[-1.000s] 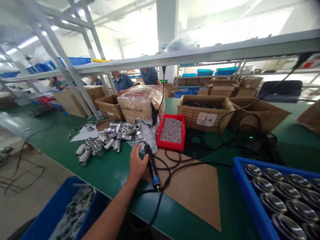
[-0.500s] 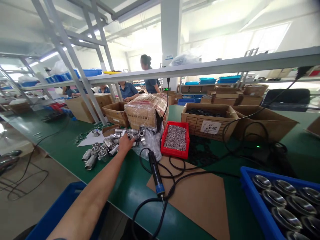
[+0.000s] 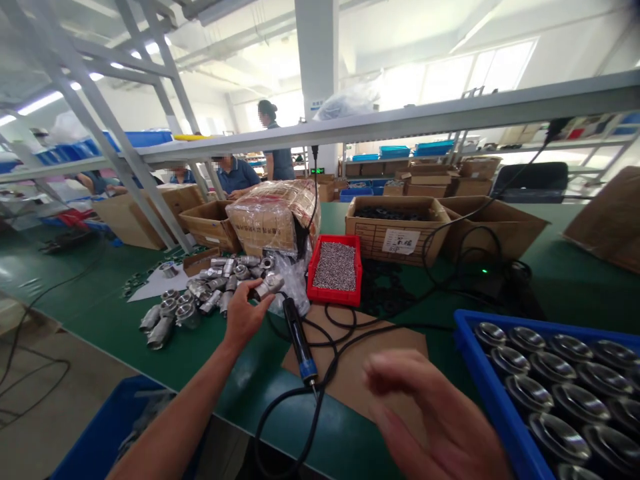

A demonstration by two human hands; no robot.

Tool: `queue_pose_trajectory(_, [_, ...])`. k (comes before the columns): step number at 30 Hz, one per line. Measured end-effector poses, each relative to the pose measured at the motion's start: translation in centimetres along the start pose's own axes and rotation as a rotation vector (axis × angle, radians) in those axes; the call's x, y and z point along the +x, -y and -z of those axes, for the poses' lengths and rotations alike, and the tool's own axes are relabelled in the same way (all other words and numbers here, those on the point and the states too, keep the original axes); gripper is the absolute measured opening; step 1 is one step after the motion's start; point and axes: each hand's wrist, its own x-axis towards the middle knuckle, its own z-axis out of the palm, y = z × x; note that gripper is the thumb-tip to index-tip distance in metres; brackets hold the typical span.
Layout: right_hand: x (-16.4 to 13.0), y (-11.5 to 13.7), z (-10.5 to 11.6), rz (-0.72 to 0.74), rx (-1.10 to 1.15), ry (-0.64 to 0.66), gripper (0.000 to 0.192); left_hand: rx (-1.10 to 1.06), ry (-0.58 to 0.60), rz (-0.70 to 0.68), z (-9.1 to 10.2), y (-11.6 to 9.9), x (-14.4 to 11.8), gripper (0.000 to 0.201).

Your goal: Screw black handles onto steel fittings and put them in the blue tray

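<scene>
My left hand (image 3: 249,312) is closed on a shiny metal pipe fitting (image 3: 270,287), held between thumb and fingers above the bench. Left of it lies a loose pile of similar metal fittings (image 3: 185,310). My right hand (image 3: 425,407), blurred, hovers over a brown cardboard sheet (image 3: 365,383) with thumb and fingers apart and nothing between them. Between the two hands rests a black electric screwdriver (image 3: 300,340) with a blue collar, its bit pointing toward me.
A red bin (image 3: 333,293) of small metal pieces stands behind the screwdriver. At right, a blue crate (image 3: 465,360) holds rows of round metal parts. Cardboard boxes (image 3: 395,230) line the back under a shelf (image 3: 380,127). Black cable (image 3: 270,407) loops across the bench. Other people sit and stand beyond.
My left hand has lifted a fitting from the pile and drawn it nearer. My right hand has come into view at lower right. The view has turned slightly right.
</scene>
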Motion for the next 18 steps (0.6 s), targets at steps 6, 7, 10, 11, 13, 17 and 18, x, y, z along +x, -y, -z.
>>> queue_pose_trajectory(6, [2.7, -6.2, -8.4, -0.257, 0.292, 0.137, 0.071, -0.318, 0.385, -0.202, -2.7, -8.9, -10.4, 0.03])
queue_pose_trajectory(7, [2.5, -6.7, -8.6, -0.306, 0.293, 0.12, 0.067, -0.334, 0.416, -0.193, -3.6, -9.9, -11.7, 0.028])
queue_pose_trajectory(10, [1.8, -8.1, -7.9, -0.359, 0.232, 0.043, 0.052, -0.345, 0.483, -0.143, -6.0, -11.6, -13.7, 0.025])
queue_pose_trajectory(11, [1.5, -8.6, -7.5, -0.348, 0.201, 0.03, 0.049, -0.338, 0.536, -0.144, -6.4, -11.8, -13.7, 0.025])
queue_pose_trajectory(13, [1.0, -10.0, -6.4, -0.312, 0.138, 0.042, 0.05, -0.32, 0.717, -0.232, -6.7, -12.1, -12.7, 0.028])
queue_pose_trajectory(17, [-0.1, -12.8, -5.2, -0.24, 0.072, 0.104, 0.052, -0.177, 0.838, -0.572, -7.4, -12.5, -8.0, 0.029])
queue_pose_trajectory(18, [-0.3, -13.3, -5.1, -0.215, 0.075, 0.111, 0.051, -0.128, 0.768, -0.608, -8.1, -12.8, -6.7, 0.028])
